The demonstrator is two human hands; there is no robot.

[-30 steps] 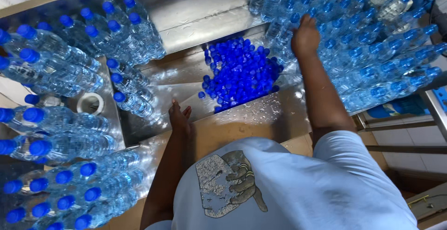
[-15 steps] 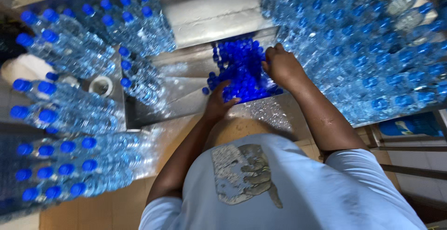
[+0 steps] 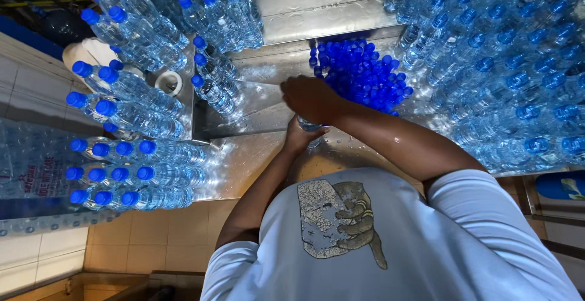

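Right hand (image 3: 312,97): it sits on top of a small clear water bottle (image 3: 311,127), fingers curled down over the bottle's top. The cap under the palm is hidden.
Left hand (image 3: 298,138): it is wrapped around the side of the same bottle, from below.
Bottle: it stands at the front edge of the wet metal table (image 3: 244,161), between the two hands and close to the person's tummy.
Loose caps (image 3: 362,72): a heap of blue caps lies on the table just behind the right hand.
Bottles on the left (image 3: 131,94): many capped bottles with blue tops stand in bunches.
Bottles on the right (image 3: 506,63): a big crowd of bottles fills that side.
White ring (image 3: 168,83): a round white thing sits among the left bottles.
Shirt (image 3: 390,246): light blue, with a grey picture on the front.
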